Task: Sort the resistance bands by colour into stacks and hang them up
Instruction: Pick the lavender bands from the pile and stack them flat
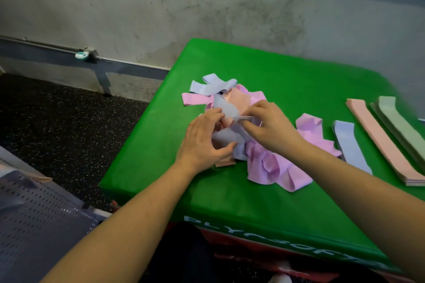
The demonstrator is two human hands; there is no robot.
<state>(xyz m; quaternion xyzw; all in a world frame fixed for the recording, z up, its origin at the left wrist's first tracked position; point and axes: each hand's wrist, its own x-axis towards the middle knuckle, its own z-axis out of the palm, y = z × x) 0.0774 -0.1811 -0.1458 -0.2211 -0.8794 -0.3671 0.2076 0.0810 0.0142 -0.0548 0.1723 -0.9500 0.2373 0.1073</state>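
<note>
1. My left hand (202, 138) and right hand (266, 126) both pinched a lavender band (227, 119), seemingly one piece, over the mixed pile (271, 163) on the green box (253, 202).
2. Farther right lay sorted lavender stack (350, 145), peach stack (381, 142) and green stack (400, 126).

light: dim, even indoor light falling from above | shadows: soft ones lying under the pipe (128, 62) on the wall | blur: motion smear softening the surface's (287, 89) right edge | distortion: wide-angle lens bending lines near frame edges | glare: none showing
</note>
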